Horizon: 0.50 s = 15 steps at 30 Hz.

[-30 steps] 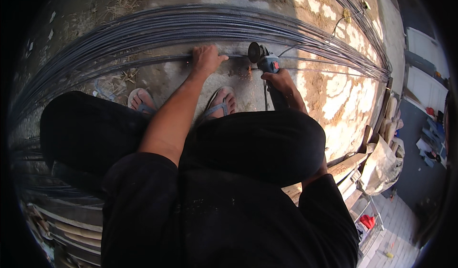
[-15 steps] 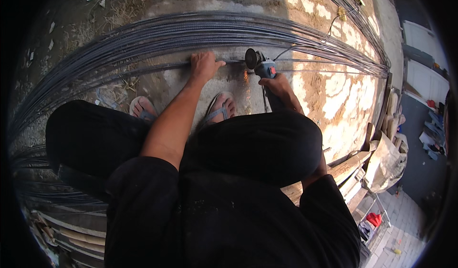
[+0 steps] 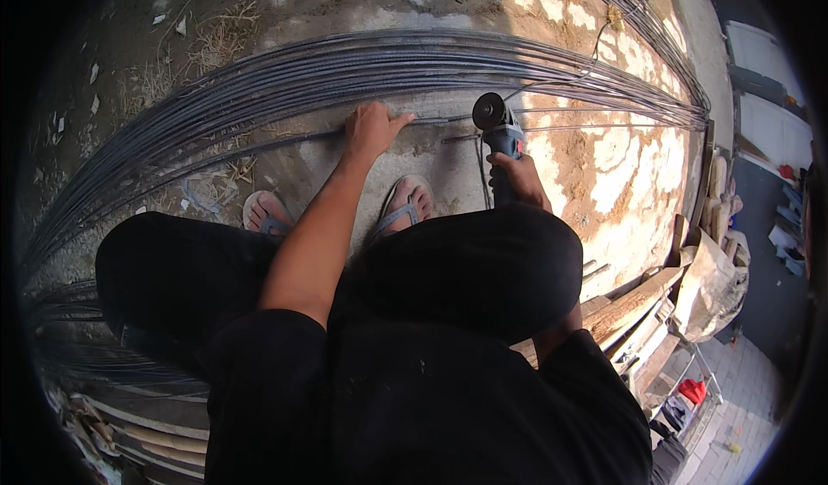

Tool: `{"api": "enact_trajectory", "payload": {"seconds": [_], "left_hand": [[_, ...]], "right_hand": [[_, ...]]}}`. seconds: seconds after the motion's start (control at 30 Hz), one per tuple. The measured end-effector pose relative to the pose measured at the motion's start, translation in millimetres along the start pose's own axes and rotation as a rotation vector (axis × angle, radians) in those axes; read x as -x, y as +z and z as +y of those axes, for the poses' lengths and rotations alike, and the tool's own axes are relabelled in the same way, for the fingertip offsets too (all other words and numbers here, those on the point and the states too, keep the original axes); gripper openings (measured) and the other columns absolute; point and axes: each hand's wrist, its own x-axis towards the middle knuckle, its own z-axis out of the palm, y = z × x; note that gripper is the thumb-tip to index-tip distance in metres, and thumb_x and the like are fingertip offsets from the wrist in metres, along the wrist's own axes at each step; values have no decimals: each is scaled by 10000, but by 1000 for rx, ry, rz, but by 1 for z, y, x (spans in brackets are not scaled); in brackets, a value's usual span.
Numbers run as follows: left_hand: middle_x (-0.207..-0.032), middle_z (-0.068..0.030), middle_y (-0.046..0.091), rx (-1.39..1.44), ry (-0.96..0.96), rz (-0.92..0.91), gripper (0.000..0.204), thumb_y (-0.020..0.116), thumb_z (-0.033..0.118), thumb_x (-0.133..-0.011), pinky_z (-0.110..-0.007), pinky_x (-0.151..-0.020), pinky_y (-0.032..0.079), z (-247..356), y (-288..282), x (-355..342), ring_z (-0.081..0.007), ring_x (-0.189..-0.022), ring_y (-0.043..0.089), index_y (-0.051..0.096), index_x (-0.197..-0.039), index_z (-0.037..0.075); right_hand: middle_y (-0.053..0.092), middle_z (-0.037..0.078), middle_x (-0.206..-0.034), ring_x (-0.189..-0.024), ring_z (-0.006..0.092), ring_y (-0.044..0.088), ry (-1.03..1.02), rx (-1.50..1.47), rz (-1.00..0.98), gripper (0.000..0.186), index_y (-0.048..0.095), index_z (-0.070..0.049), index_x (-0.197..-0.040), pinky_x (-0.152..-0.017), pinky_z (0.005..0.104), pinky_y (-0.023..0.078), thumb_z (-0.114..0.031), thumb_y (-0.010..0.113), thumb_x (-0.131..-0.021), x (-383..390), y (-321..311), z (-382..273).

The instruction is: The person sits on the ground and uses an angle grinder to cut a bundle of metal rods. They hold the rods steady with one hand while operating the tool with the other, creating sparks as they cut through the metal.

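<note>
Head view: bare ground (image 3: 444, 164) between the rod bundle and the feet, that's the open strip. Far edge = long curved bundle of dark metal rods (image 3: 379, 64), sweeping left to right. Near edge = the person's black-clad knees (image 3: 470, 265). Right of the strip, ground is sunlit and fairly open up to timber boards (image 3: 636, 308) and a pale crumpled sheet (image 3: 709, 280).

In the way: sandalled feet (image 3: 407, 207) just this side of the work, right one nearest. Dark cable (image 3: 595, 53) crosses the bundle beyond the grinder. Short rod piece (image 3: 460, 139) lies just left of the grinder.

Hands: well apart. Left hand (image 3: 369, 129) closed over the thin rods (image 3: 259, 147) nearside of the bundle, thumb stuck out to the right. Right hand (image 3: 517, 176) wrapped round the angle grinder (image 3: 503, 142), disc up at the far end, beside the rod line. Can't tell if disc touches.
</note>
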Motion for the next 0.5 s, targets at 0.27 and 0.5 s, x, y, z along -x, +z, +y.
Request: {"api": "enact_trajectory", "payload": {"seconds": [0.27, 0.5], "left_hand": [[-1194, -80, 625, -233, 79, 284, 251, 735, 271, -938, -457, -998, 469, 0, -25, -7, -295, -1203, 561, 711, -1119, 98], [-1145, -91, 606, -503, 261, 302, 200, 709, 187, -944, -455, -965, 454, -19, -15, -17, -294, -1145, 566, 632, -1106, 100]], "right_hand": [[674, 121, -796, -661, 215, 672, -21, -156, 64, 387, 662, 50, -991, -618, 354, 538, -270, 776, -805, 20, -32, 11], [692, 128, -782, -667, 220, 697, -31, -105, 6, 380, 680, 54, -968, -618, 359, 556, -274, 784, -807, 6, -13, 6]]}}
